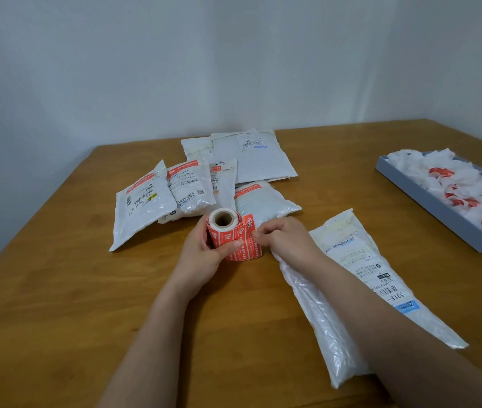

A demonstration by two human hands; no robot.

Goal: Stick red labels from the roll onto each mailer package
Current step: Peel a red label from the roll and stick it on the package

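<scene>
A roll of red labels [225,228] with a brown cardboard core stands at the table's middle. My left hand [204,257] grips it from the left, thumb across the loose strip. My right hand [284,235] pinches the edge of a red label [249,228] at the roll's right side. A long white mailer [360,278] with a printed shipping label lies under my right forearm, with no red label visible on it. Behind the roll lies a cluster of white mailers [145,201]; several of them carry a red label along the top.
A grey-blue tray [428,201] at the right edge holds crumpled white backing paper with red scraps. The wooden table [57,304] meets a white wall behind. A larger white mailer [263,160] lies at the back of the cluster.
</scene>
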